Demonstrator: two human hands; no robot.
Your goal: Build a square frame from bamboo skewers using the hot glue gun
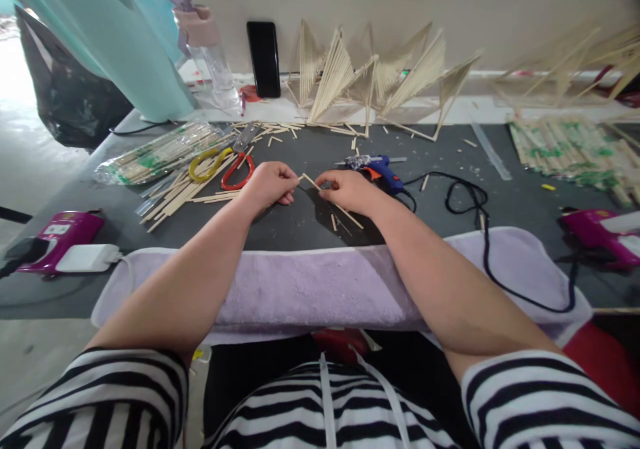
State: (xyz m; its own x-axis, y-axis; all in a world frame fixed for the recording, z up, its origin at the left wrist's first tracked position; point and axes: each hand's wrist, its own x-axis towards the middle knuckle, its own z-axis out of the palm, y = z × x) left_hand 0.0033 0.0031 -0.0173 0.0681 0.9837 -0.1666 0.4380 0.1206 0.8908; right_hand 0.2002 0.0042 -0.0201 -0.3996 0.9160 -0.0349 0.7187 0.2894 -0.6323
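Note:
Over the middle of the dark table, my left hand [273,184] pinches the near end of a short piece at the tip of a thin wooden stick [349,216]. My right hand [345,189] closes its fingers on that stick, which slants down to the right beneath them. The two pieces meet at an angle between my hands. Right of my right hand lies a blue glue gun [383,171] with an orange trigger. Scissors [235,169] with one yellow and one red handle loop lie left of my left hand, on loose wooden sticks [183,196].
Stick-built zigzag structures [333,76] stand along the wall beside a black phone [264,59] and a water bottle [210,56]. Bagged sticks [565,149] lie right. A black cord [467,182] loops over the table and a purple towel [310,289]. Magenta power strips [65,232] sit at both sides.

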